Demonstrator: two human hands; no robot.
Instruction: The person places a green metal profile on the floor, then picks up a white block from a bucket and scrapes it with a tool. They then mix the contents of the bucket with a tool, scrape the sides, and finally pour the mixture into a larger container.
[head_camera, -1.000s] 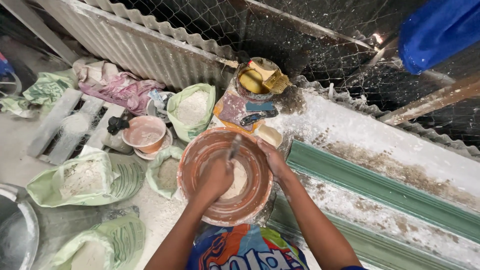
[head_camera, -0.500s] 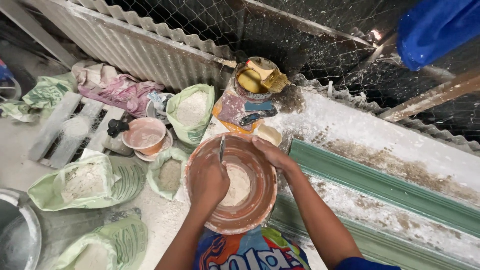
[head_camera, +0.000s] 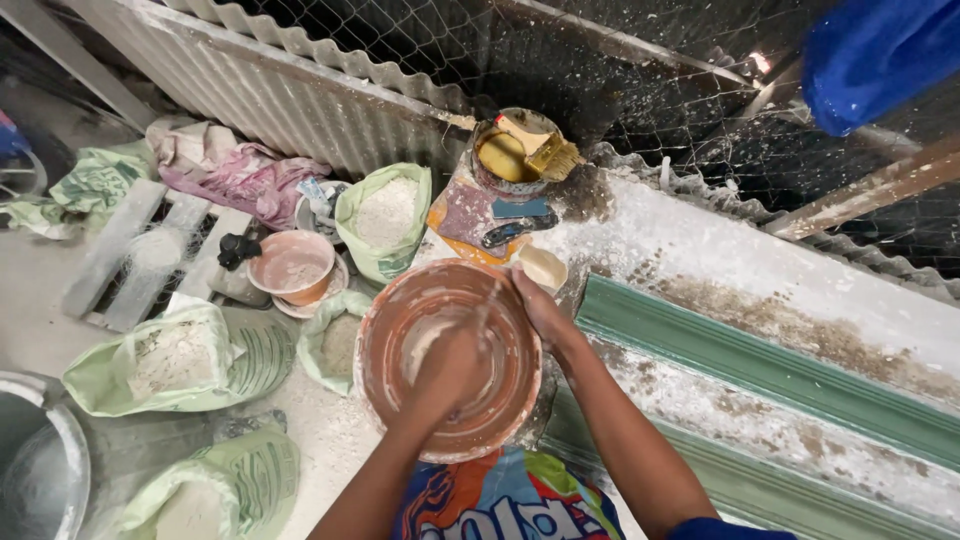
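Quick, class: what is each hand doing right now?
Left hand: blurred, closed on a stirring tool inside the terracotta bowl.
Right hand: grip on the bowl's rim.

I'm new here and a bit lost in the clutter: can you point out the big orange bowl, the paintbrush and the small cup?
Orange bowl (head_camera: 385, 335): head view, left inner wall.
Paintbrush (head_camera: 556, 157): head view, bristles, atop the tin.
Small cup (head_camera: 541, 268): head view, pale inside.

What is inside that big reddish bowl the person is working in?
The reddish bowl holds a pale, whitish wet mix smeared over its walls. The left hand, blurred, is inside holding a thin tool. The hand covers much of the bottom. The right hand grips the rim.
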